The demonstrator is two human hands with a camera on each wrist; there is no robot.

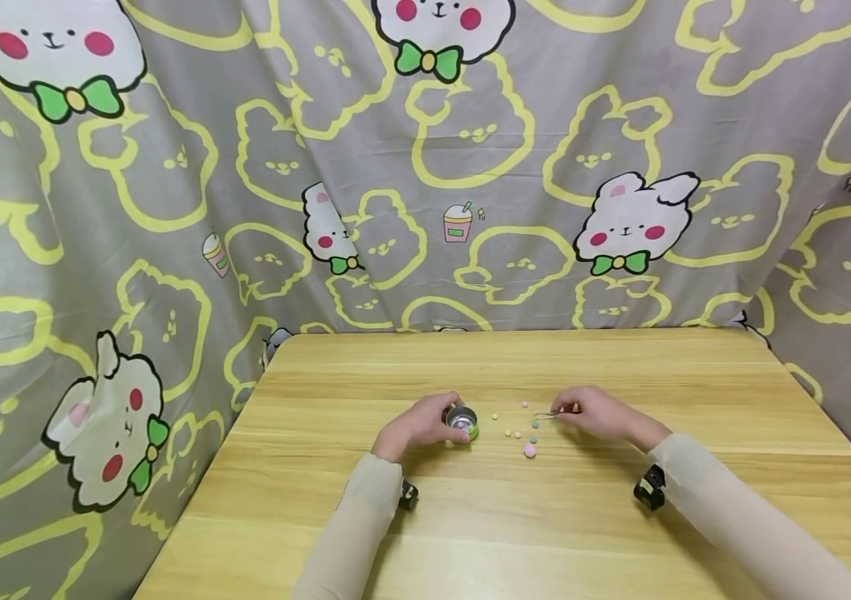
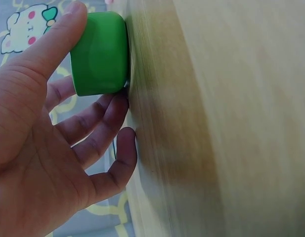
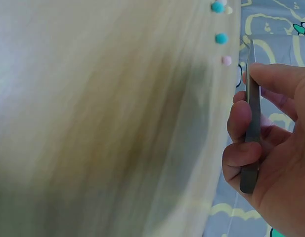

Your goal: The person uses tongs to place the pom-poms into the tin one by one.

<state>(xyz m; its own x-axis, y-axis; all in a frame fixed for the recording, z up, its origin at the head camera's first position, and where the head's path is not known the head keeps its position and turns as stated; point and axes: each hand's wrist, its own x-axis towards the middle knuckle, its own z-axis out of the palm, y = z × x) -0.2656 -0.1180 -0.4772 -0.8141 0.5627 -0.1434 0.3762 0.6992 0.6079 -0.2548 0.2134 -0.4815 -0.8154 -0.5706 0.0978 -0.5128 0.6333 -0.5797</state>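
My left hand (image 1: 425, 419) grips a small green round container (image 2: 99, 54) between thumb and fingers, standing on the table. Its inside looks silvery, and something pinkish lies in it in the head view. Tweezers (image 3: 253, 118) are pinched in my right hand (image 1: 596, 411), their tips pointing left over the tabletop. I cannot make out anything between the tips. Several tiny balls like pom-poms lie between the two hands: a larger pink ball (image 1: 529, 451), a teal ball (image 3: 221, 38), a yellow ball (image 1: 495, 417) and a small pink ball (image 3: 227, 60) among them.
The wooden table (image 1: 515, 533) spreads under both hands. A grey curtain (image 1: 395, 167) with cartoon animals hangs behind it and along both sides. Black wrist devices sit at my left cuff and my right cuff.
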